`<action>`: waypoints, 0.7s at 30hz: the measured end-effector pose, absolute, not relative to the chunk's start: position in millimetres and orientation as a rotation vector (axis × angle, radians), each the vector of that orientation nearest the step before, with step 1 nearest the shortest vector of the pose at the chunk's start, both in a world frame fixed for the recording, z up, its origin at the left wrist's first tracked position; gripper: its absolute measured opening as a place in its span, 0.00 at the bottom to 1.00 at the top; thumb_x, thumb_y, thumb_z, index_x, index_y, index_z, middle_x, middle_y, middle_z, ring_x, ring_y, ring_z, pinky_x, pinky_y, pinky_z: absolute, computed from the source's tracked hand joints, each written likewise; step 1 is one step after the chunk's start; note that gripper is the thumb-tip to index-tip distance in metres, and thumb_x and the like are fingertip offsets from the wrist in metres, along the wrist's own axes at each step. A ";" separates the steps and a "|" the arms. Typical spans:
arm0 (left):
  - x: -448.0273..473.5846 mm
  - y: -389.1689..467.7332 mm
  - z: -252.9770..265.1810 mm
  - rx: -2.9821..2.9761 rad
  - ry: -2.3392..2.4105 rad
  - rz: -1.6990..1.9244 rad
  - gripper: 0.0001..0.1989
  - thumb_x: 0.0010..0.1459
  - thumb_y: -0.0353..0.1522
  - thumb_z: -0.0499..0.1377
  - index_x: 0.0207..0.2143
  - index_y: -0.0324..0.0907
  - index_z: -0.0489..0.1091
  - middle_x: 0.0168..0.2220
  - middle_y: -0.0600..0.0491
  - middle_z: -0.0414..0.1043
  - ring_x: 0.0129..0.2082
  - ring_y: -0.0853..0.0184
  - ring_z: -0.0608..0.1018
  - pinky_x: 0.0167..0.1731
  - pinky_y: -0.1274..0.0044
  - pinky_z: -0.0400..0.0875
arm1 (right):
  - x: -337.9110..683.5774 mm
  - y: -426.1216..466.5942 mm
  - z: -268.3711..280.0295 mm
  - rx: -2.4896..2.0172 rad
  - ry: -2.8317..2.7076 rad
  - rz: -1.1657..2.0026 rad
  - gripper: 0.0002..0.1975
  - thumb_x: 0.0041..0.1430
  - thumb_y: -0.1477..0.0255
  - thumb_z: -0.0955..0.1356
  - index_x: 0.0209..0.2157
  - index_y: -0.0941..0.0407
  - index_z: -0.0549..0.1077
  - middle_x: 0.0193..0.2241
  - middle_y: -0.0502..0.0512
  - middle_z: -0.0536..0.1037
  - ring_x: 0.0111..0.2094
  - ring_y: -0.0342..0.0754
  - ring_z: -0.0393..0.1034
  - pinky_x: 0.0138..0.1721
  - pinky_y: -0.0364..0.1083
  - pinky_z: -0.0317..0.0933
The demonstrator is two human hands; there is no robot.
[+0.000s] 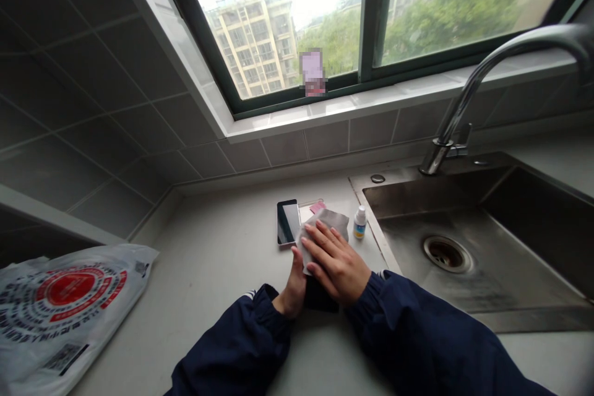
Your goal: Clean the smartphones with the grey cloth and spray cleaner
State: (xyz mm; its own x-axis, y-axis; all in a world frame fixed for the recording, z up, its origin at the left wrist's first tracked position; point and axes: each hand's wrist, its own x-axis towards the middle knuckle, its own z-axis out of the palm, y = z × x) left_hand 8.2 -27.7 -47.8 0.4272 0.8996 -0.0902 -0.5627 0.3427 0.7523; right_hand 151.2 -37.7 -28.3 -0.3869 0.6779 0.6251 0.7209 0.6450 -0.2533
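My right hand lies over a thin grey cloth, pressing it with its fingers stretched out side by side. Under the cloth is a dark flat object, mostly hidden, so its kind does not show. At its left edge my left hand steadies it, thumb pointing up and the other fingers out of sight. Just left of the cloth lies a phone with a dark screen. A clear flat case and a pink piece lie behind the cloth. To the right stands a small white-capped bottle.
On the right, a steel sink is set into the pale countertop, with a curved chrome tap behind it. A printed plastic bag lies at the left. Beyond are a tiled wall and a window.
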 end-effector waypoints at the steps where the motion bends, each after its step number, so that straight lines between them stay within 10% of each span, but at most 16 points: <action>1: 8.0 -27.5 -48.4 0.749 0.568 1.021 0.32 0.60 0.56 0.53 0.55 0.45 0.73 0.64 0.50 0.65 0.70 0.59 0.55 0.68 0.69 0.46 | 152.5 -37.0 -26.2 -1.097 -2.132 -0.075 0.22 0.69 0.69 0.61 0.60 0.60 0.67 0.67 0.63 0.60 0.70 0.59 0.47 0.65 0.61 0.55; 21: -5.4 -28.2 -33.2 0.833 0.475 0.938 0.32 0.63 0.49 0.55 0.64 0.43 0.63 0.63 0.45 0.65 0.67 0.53 0.59 0.67 0.65 0.52 | 163.5 -26.5 -24.3 -1.134 -1.931 -0.085 0.28 0.68 0.72 0.62 0.68 0.59 0.56 0.65 0.66 0.61 0.67 0.62 0.54 0.64 0.62 0.57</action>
State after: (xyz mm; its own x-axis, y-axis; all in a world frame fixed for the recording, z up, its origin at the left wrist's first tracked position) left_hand -5.4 -28.2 -33.2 0.5257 0.8506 -0.0091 -0.5110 0.3243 0.7960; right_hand 163.5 -26.5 -24.3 -0.2056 0.6772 0.7065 0.7369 0.5822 -0.3436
